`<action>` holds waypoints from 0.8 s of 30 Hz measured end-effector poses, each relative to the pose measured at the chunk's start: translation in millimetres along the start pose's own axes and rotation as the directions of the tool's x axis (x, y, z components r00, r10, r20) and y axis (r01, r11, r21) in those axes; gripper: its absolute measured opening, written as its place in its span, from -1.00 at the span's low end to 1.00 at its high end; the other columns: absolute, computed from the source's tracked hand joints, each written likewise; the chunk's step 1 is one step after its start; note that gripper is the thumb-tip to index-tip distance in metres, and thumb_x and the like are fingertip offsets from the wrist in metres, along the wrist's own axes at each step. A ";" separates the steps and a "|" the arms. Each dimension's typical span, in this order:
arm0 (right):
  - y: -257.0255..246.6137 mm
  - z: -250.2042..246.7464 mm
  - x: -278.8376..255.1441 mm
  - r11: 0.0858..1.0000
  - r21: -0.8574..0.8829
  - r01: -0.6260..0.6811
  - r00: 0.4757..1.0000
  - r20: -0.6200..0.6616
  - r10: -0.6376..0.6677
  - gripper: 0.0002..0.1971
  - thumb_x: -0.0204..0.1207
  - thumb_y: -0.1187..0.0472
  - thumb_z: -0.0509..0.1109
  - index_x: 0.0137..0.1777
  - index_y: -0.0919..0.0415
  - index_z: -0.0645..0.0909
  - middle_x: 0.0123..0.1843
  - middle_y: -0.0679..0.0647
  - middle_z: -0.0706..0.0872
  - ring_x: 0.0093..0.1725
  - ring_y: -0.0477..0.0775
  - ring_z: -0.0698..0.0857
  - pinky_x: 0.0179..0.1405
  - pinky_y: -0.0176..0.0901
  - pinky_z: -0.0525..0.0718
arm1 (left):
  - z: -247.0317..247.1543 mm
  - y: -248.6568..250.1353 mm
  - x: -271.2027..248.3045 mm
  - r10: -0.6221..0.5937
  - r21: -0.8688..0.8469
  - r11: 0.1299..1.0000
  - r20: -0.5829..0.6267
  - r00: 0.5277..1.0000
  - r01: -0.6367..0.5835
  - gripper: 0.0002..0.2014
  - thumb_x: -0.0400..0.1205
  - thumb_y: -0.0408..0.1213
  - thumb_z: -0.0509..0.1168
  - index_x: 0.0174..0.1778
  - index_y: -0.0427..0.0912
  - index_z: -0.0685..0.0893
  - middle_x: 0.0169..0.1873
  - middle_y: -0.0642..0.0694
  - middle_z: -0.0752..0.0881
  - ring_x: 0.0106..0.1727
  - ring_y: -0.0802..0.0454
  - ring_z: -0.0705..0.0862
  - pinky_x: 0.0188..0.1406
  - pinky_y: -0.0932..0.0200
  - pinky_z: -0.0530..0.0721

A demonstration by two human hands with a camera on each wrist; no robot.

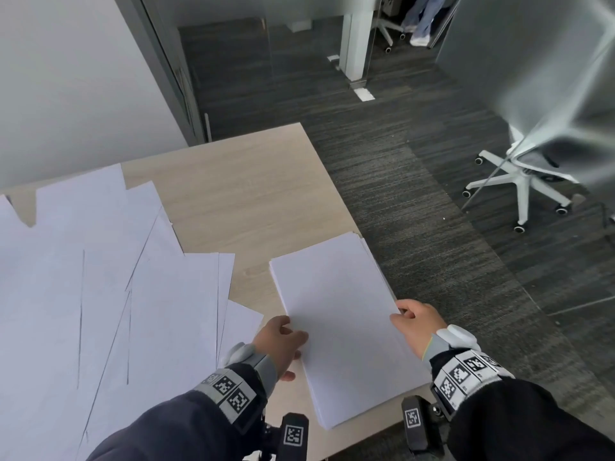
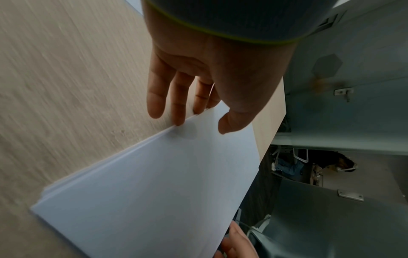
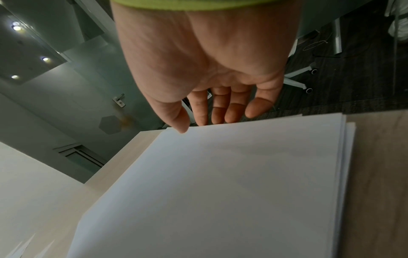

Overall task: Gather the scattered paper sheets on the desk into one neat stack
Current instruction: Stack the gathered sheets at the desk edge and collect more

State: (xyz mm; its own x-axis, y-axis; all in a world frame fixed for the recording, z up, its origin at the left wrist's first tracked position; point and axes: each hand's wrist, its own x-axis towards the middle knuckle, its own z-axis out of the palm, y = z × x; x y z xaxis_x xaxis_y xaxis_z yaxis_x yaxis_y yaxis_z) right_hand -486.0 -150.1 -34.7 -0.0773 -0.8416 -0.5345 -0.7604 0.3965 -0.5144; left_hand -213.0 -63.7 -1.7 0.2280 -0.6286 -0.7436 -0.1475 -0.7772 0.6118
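Observation:
A squared stack of white paper (image 1: 339,321) lies at the desk's right side, and its right edge hangs a little over the desk edge. My left hand (image 1: 293,341) presses straight fingers (image 2: 176,104) against the stack's left edge (image 2: 141,146), thumb hovering just above the top sheet. My right hand (image 1: 401,314) sets its straight fingertips (image 3: 232,115) against the opposite edge of the stack (image 3: 220,183), thumb tip on the top sheet. Several loose sheets (image 1: 100,294) fan out, overlapping, across the left of the desk.
The light wooden desk (image 1: 233,194) ends just right of the stack, above dark carpet. A white swivel chair (image 1: 522,181) stands on the floor to the right. A grey wall and glass partition lie behind. A person's legs (image 1: 422,18) show far back.

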 end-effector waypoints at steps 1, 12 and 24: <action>-0.2 0.7 1.4 1.000 -0.011 0.003 1.000 0.009 -0.003 -0.61 0.43 -0.04 0.35 0.28 -0.13 0.64 0.04 0.03 0.59 -0.15 0.05 0.70 -0.05 -0.04 0.70 | -0.4 0.2 1.0 -0.002 -0.004 1.000 -0.002 1.000 0.002 -0.41 0.65 -0.19 0.38 0.63 -0.02 0.40 0.18 -0.01 0.65 0.03 -0.01 0.78 -0.26 -0.06 0.87; -30.9 0.1 -16.7 0.994 0.035 0.105 0.990 -0.100 -0.101 -0.69 0.57 0.07 0.33 0.30 -0.09 0.61 0.11 0.00 0.52 -0.01 0.05 0.62 0.02 -0.09 0.54 | -42.2 -21.3 -0.8 0.204 0.207 0.961 -0.091 0.975 -0.182 -0.68 0.67 -0.12 0.36 0.36 0.08 0.62 0.07 0.09 0.72 -0.08 0.09 0.75 -0.22 0.22 0.69; -139.5 110.0 -63.3 0.926 0.305 0.224 0.907 0.282 -0.313 -0.88 0.60 0.16 0.34 0.02 -0.05 0.69 -0.10 0.08 0.79 -0.16 -0.01 0.76 -0.15 -0.10 0.70 | -177.2 -132.7 -22.6 0.367 0.668 0.737 -0.264 0.892 -0.106 -0.14 0.51 0.32 0.39 0.71 0.18 0.26 0.73 0.15 0.19 0.73 0.04 0.18 0.67 -0.07 0.30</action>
State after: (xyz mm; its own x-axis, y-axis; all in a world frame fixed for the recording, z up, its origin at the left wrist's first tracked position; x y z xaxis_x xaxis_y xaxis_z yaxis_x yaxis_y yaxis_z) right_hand -304.1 -111.8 -2.9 0.3499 -0.7838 -0.5131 -0.5246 0.2899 -0.8005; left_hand -28.1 59.0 -18.2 0.4030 -0.8379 -0.3681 -0.7753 -0.5263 0.3491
